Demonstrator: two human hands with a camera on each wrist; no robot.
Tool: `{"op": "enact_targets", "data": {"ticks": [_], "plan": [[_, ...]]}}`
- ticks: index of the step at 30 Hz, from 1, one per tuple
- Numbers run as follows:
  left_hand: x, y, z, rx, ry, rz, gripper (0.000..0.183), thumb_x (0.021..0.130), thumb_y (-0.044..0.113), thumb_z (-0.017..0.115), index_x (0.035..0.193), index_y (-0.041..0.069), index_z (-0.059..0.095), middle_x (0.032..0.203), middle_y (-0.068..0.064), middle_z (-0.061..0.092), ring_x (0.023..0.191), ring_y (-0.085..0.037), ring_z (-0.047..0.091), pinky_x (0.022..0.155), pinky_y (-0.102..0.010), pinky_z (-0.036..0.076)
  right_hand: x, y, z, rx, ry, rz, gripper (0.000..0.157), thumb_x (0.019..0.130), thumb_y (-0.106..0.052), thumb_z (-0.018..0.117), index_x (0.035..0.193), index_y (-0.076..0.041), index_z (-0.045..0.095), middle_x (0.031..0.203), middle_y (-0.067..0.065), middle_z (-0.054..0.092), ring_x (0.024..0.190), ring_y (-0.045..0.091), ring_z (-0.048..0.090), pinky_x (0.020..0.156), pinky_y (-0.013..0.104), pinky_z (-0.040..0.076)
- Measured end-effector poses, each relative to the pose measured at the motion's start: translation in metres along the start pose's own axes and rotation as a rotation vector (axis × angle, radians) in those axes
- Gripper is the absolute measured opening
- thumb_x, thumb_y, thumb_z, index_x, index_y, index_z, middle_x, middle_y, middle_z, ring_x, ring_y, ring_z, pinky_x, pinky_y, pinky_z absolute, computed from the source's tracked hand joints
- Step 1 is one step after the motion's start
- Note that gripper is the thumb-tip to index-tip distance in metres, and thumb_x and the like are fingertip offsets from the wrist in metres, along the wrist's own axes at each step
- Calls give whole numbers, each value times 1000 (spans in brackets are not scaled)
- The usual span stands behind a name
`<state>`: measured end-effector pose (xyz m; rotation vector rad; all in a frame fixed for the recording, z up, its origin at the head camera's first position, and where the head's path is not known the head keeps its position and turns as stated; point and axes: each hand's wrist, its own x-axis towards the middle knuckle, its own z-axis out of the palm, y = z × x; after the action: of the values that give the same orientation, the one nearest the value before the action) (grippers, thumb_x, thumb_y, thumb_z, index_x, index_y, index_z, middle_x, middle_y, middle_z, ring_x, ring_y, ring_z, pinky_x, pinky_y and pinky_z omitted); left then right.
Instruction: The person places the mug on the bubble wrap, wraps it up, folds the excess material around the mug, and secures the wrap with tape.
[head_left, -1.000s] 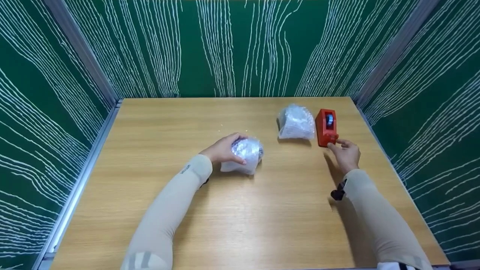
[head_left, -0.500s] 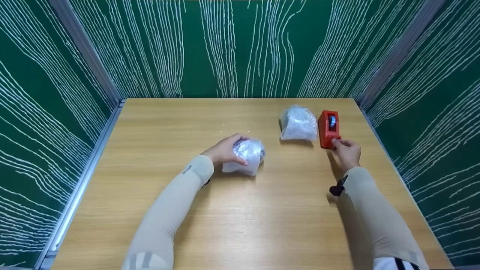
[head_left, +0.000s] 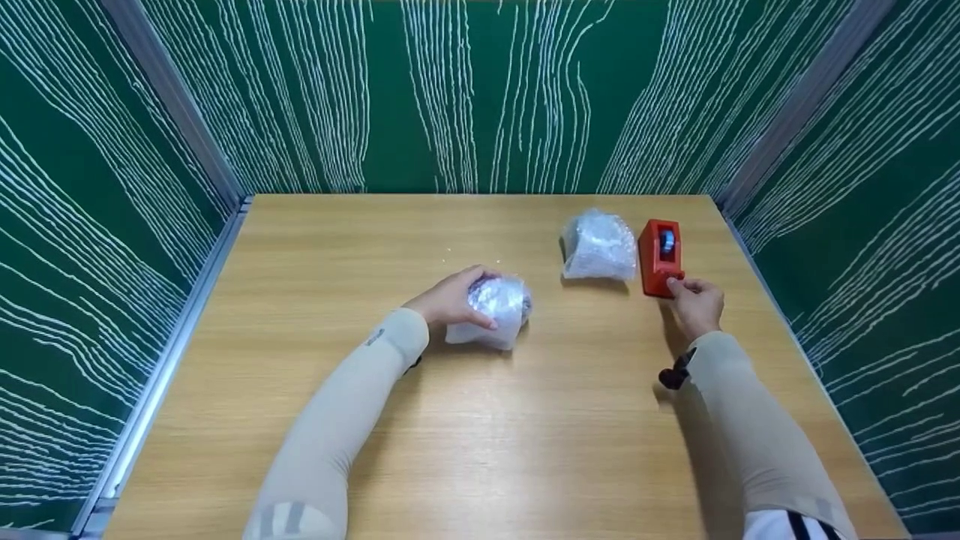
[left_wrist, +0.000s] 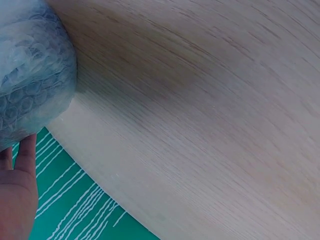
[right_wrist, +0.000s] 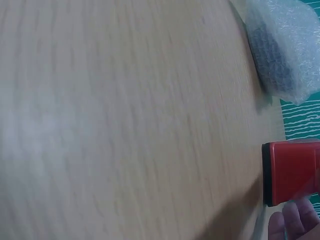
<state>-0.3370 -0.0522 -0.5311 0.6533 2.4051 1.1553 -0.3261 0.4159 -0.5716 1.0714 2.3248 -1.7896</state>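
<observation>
My left hand grips a bubble-wrapped bundle on the wooden table, thumb on the near side and fingers over the far side. In the left wrist view, fingers touch the underside of the bubble wrap; what is inside is hidden. My right hand is at the front, cutter end of a red tape dispenser, thumb and forefinger pinching the tape end there. The right wrist view shows the dispenser's red side with fingertips just beside it; the pinch itself is mostly out of frame.
A second bubble-wrapped bundle stands just left of the dispenser, near the back right of the table. Green panels with white wavy lines and grey metal posts enclose the back and sides. Tiny white specks lie behind the left hand.
My right hand has shifted slightly from the dispenser's lower front up to its cutter end, fingertips drawn together. The left hand and bundle stay put; the head view has shifted slightly.
</observation>
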Motion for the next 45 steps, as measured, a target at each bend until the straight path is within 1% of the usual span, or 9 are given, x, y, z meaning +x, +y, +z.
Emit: {"op": "enact_targets", "data": {"ticks": [8,14,21,23,28,34,37,40,45], "plan": [[-2,2,0,-9,-6,-16,92,80,46,98,157,37,49,162,4,53,152,-25,49,131,-54,38,6,3,1,-35,39,-39,23,112,-34,61,128,-18,64,132,2,56,127,22,49,109,29,47],[0,1,1,-12,-10,26,93,79,39,99,158,31,50,163,2,52,151,-26,49,130,-50,39,5,5,1,-85,90,-146,22,109,-33,67,117,-13,70,115,2,62,114,20,52,98,29,47],[-1,1,2,-18,-11,13,93,78,39,100,157,33,50,163,1,52,151,-26,49,130,-52,39,-1,7,-3,-135,68,-98,23,112,-24,59,130,-12,67,123,3,61,116,20,53,99,25,51],[-1,1,2,-31,-14,2,94,78,39,100,157,34,50,163,1,52,151,-27,49,129,-53,39,-7,9,-3,-135,76,-89,26,112,-23,61,133,-11,69,124,4,64,114,20,55,97,25,53],[-1,1,1,-60,-8,-11,92,77,40,100,155,37,51,161,3,53,150,-26,50,129,-54,39,-24,6,5,-83,47,-93,36,109,-31,67,136,-8,71,132,9,66,116,24,56,107,33,56],[0,1,-1,-64,-11,5,95,76,37,101,157,34,51,161,2,53,150,-26,49,130,-53,39,-26,3,20,-76,-20,-124,47,108,-43,66,141,-11,68,154,11,54,134,27,50,119,39,49],[-1,1,-1,-64,-7,-4,97,75,38,101,157,35,51,162,2,52,151,-26,49,130,-53,38,-34,-2,29,-62,-57,-161,48,107,-43,68,143,-10,67,156,11,52,139,28,45,123,43,42],[0,0,-1,-52,-5,-5,96,76,40,101,157,36,50,163,2,52,151,-26,49,130,-53,38,-44,-9,39,-43,-70,-211,47,105,-40,73,140,-8,69,145,6,56,132,24,47,118,40,43],[0,-2,2,-34,6,5,92,77,43,100,155,36,51,162,3,53,151,-26,50,130,-52,39,-61,-18,50,-37,-107,-325,42,103,-32,76,133,-3,72,121,-4,58,113,15,51,98,31,44]]}}
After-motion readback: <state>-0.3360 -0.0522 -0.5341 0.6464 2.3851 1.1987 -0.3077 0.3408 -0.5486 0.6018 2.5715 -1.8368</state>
